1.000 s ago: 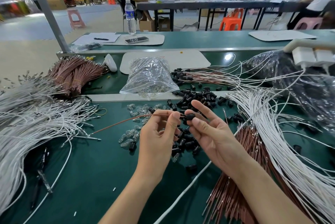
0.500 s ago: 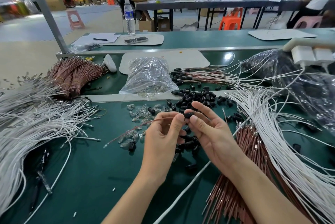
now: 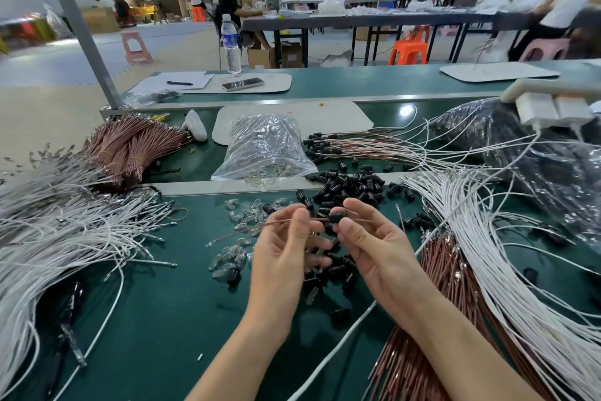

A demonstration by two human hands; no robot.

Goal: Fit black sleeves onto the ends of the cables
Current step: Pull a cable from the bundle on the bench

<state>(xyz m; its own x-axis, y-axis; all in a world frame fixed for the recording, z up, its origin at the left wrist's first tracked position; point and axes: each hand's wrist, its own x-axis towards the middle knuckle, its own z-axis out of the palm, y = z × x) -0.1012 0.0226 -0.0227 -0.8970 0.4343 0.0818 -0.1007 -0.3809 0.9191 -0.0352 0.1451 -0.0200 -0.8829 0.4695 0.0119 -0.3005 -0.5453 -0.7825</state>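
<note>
step: I'm threading black sleeve (image 3: 335,217) along brown cable (image 3: 260,227)
grip: left hand (image 3: 283,257) pinches cable; right hand (image 3: 377,251) pinches sleeve
next: likely seat it at end

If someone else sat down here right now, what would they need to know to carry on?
Left hand: pinches a thin reddish-brown cable.
Right hand: pinches a small black plastic sleeve; the cable runs into it.
Done: sleeved cables lie farther back.
Left: seat this sleeve, then do the bare brown cables on the right, using the loose black sleeves just beyond the hands.
</note>
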